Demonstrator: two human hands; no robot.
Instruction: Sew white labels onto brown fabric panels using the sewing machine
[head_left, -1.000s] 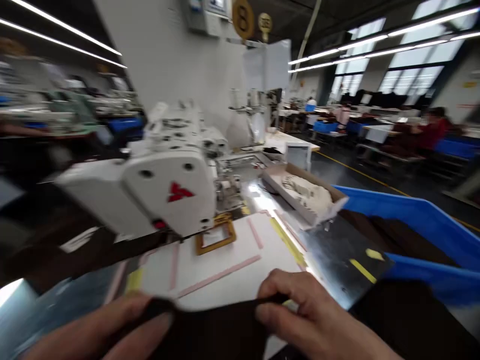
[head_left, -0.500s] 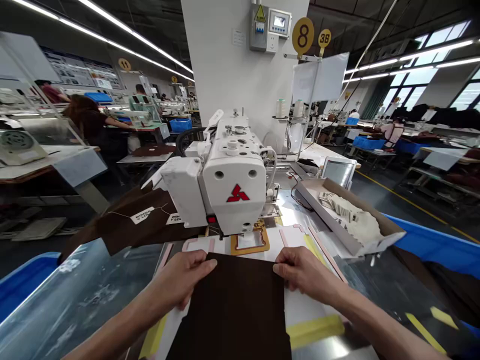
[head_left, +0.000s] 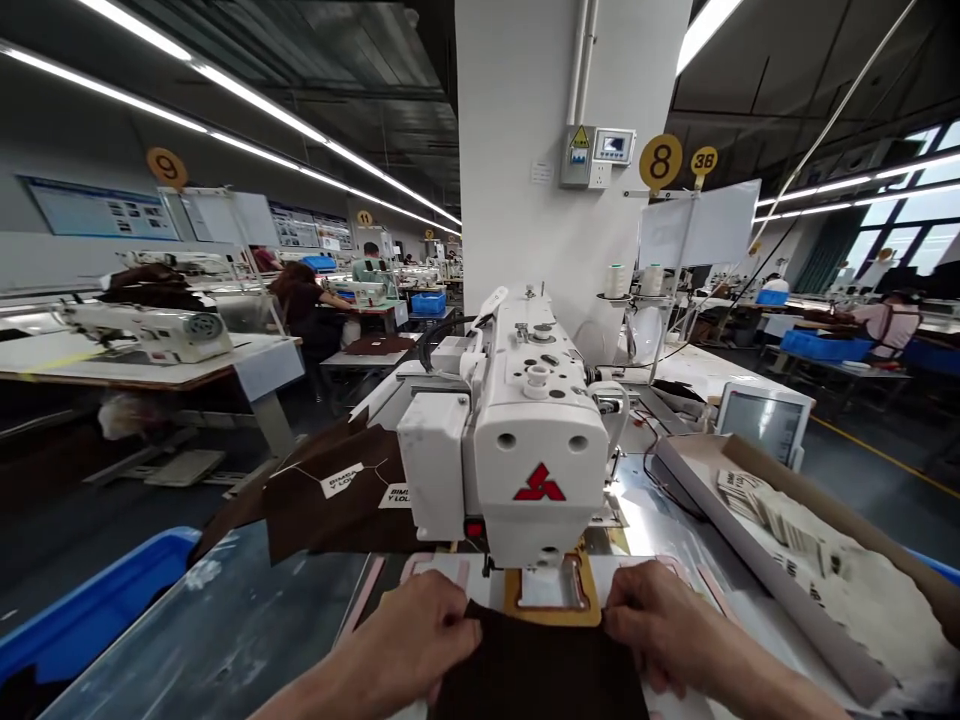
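Note:
A dark brown fabric panel (head_left: 536, 665) is stretched between my two hands by its far corners. My left hand (head_left: 412, 640) pinches the left corner, and my right hand (head_left: 664, 625) pinches the right one. The panel's far edge lies at the near side of an orange-yellow clamp frame (head_left: 559, 612), partly under or against it; I cannot tell which. Above the frame stands the white head of a sewing machine (head_left: 541, 470) with a red three-part logo. The near part of the panel runs out of view at the bottom.
Left of the machine lies brown fabric (head_left: 330, 500) with white printed labels (head_left: 343, 480) on it. On the right a cardboard box (head_left: 757, 540) holds a pile of cream labels (head_left: 817, 560). A blue bin (head_left: 127, 600) stands at lower left. Co-workers sit at other machines behind.
Both hands have carried the panel forward, bringing its far edge up to the clamp frame. The camera view has tilted up and turned left.

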